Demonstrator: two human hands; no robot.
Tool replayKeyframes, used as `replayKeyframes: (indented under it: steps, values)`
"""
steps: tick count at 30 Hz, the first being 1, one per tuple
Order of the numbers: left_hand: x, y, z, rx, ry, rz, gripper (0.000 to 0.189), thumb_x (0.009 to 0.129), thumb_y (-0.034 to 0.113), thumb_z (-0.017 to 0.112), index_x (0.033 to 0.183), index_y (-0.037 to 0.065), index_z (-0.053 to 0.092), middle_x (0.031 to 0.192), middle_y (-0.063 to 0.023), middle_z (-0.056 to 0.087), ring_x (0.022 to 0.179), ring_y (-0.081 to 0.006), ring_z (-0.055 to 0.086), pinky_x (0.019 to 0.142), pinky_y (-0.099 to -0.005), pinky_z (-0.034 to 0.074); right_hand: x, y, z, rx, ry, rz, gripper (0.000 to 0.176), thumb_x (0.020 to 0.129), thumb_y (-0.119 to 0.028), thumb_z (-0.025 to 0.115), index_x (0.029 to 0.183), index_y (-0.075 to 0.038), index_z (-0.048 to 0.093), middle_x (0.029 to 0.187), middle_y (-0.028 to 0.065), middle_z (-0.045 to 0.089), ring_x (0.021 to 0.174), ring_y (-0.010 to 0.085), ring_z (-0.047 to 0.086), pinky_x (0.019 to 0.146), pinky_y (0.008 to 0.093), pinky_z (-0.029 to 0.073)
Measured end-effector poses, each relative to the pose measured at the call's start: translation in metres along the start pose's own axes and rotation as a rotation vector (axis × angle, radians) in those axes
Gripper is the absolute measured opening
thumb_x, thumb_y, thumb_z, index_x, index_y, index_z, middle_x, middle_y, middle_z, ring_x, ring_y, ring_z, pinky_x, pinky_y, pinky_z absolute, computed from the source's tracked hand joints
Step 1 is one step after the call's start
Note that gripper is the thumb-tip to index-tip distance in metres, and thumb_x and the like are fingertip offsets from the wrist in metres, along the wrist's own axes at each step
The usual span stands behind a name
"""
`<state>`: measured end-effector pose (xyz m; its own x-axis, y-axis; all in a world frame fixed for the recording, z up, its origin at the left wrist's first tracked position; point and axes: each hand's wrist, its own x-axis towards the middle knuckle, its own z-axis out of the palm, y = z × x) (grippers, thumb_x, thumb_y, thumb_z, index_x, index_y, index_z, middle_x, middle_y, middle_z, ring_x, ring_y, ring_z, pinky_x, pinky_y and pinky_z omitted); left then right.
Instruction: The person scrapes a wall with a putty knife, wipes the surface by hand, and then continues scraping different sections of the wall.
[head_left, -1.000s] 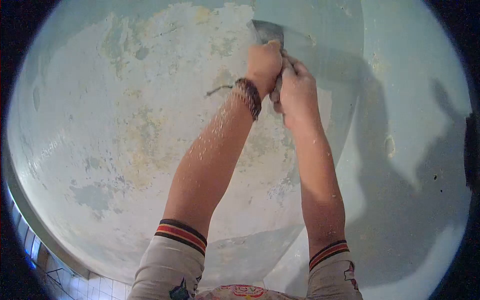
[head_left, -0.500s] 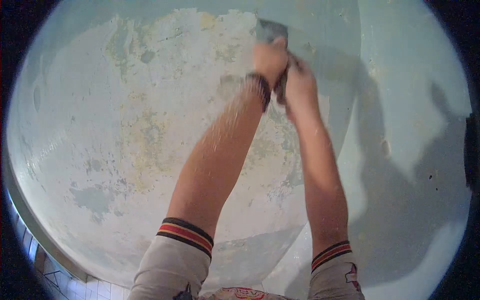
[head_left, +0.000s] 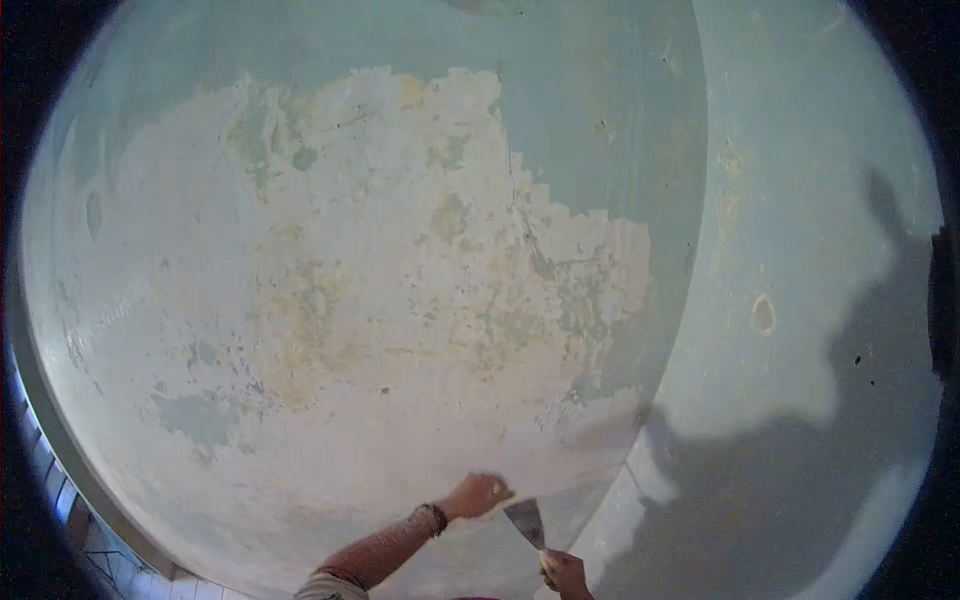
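Note:
In the lower middle of the head view, my right hand (head_left: 566,576) grips the handle of a putty knife (head_left: 525,522). Its wide flat metal blade points up and to the left. Just left of that blade is my left hand (head_left: 477,495), with a dark band on the wrist. Its fingers are curled together near the blade's corner, and whether anything small is pinched in them cannot be made out. Behind both hands stretches a wall (head_left: 400,300) with a large pale stripped patch, ringed by pale green paint (head_left: 600,120).
On the right, a second green wall surface (head_left: 760,380) meets the first at a corner and carries my shadow. A chipped spot (head_left: 763,314) marks it. At lower left are a frame edge (head_left: 80,490) and light floor tiles (head_left: 190,588).
Both hands have dropped from the upper wall to the bottom of the view. My left hand has come off the putty knife, which stays in my right hand.

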<state>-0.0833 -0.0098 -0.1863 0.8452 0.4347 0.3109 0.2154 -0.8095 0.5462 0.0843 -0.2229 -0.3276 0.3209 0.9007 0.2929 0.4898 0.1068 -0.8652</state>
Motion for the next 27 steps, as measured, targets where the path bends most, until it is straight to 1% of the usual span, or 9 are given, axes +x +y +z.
replayKeyframes:
  steps: [2,3,6,9,10,11,18,24,27]
  values:
    - [0.034,0.055,-0.083,0.158,0.292,0.188,0.02,0.088,0.023,0.063,0.095,0.005,0.067,0.092,-0.0126,0.069,0.088,-0.0296,0.066,0.08,-0.04,0.051,-0.01,-0.01,-0.008,0.355,0.269,0.279,0.036,0.093,-0.014,0.058,0.127,-0.002,0.057,0.065,0.0086,0.06,0.038,0.0113,0.04,0.036,0.0275,0.031]
    - [0.043,0.097,-0.132,0.115,0.528,0.225,0.02,0.086,0.022,0.066,0.097,0.005,0.067,0.098,-0.0164,0.067,0.094,-0.0319,0.065,0.086,-0.0424,0.049,0.004,-0.026,-0.028,0.415,0.167,0.539,0.024,0.092,-0.029,0.061,0.084,-0.006,0.062,0.055,0.0007,0.05,0.045,0.0133,0.046,0.042,0.0297,0.035]
    - [0.095,0.165,-0.262,0.797,1.099,0.451,0.041,0.086,0.027,0.064,0.117,0.001,0.056,0.135,-0.0251,0.045,0.128,-0.0393,0.041,0.103,-0.0516,0.037,0.032,-0.1,-0.061,0.428,0.301,0.224,0.03,0.094,-0.031,0.057,0.105,-0.003,0.062,0.065,-0.001,0.053,0.054,0.0085,0.049,0.049,0.0257,0.04]
    - [0.133,0.22,-0.375,1.18,1.269,0.478,0.06,0.092,0.045,0.05,0.134,0.002,0.047,0.148,-0.0236,0.031,0.139,-0.0379,0.027,0.114,-0.0536,0.019,0.071,-0.112,-0.098,0.286,0.418,-0.161,0.037,0.096,-0.025,0.054,0.125,-0.002,0.056,0.089,-0.0016,0.059,0.073,0.0065,0.054,0.057,0.0241,0.044]
    - [0.142,0.226,-0.402,1.264,1.275,0.412,0.067,0.095,0.05,0.044,0.141,0.003,0.037,0.152,-0.0216,0.024,0.141,-0.0377,0.022,0.115,-0.0542,0.016,0.067,-0.215,-0.105,0.406,0.515,0.057,0.043,0.092,-0.028,0.058,0.126,-0.002,0.057,0.087,-0.0004,0.057,0.074,0.0065,0.051,0.063,0.022,0.041]
    - [0.149,0.227,-0.422,1.256,1.272,0.428,0.067,0.095,0.05,0.044,0.141,0.003,0.037,0.152,-0.0216,0.024,0.141,-0.0377,0.022,0.115,-0.0542,0.016,0.076,-0.219,-0.115,0.499,0.475,-0.07,0.048,0.091,-0.027,0.061,0.13,-0.001,0.054,0.098,0.0015,0.058,0.084,0.0088,0.051,0.076,0.0223,0.042]
    - [0.157,0.216,-0.434,1.421,1.25,0.11,0.079,0.095,0.061,0.033,0.149,0.005,0.022,0.155,-0.017,0.021,0.144,-0.0338,0.015,0.117,-0.0518,0.011,0.164,-0.309,-0.155,-0.481,0.908,-0.829,0.04,0.084,-0.012,0.065,0.124,-0.004,0.059,0.083,0.0142,0.059,0.07,0.0245,0.058,0.065,0.0346,0.049]
    - [0.13,0.205,-0.435,1.432,1.124,0.127,0.079,0.095,0.061,0.035,0.149,0.005,0.021,0.155,-0.0146,0.02,0.145,-0.0294,0.016,0.118,-0.0442,0.013,0.277,-0.394,-0.184,-0.682,0.98,-0.845,0.04,0.083,-0.014,0.064,0.123,-0.007,0.062,0.069,0.0155,0.059,0.06,0.0283,0.058,0.058,0.0391,0.048]
    - [0.113,0.198,-0.435,1.445,1.093,0.133,0.079,0.095,0.06,0.036,0.149,0.005,0.021,0.156,-0.0135,0.02,0.145,-0.0279,0.017,0.119,-0.0425,0.014,0.312,-0.459,-0.208,-0.615,0.98,-0.856,0.035,0.084,-0.02,0.061,0.118,-0.009,0.065,0.084,0.0184,0.067,0.077,0.0327,0.065,0.072,0.0441,0.053]
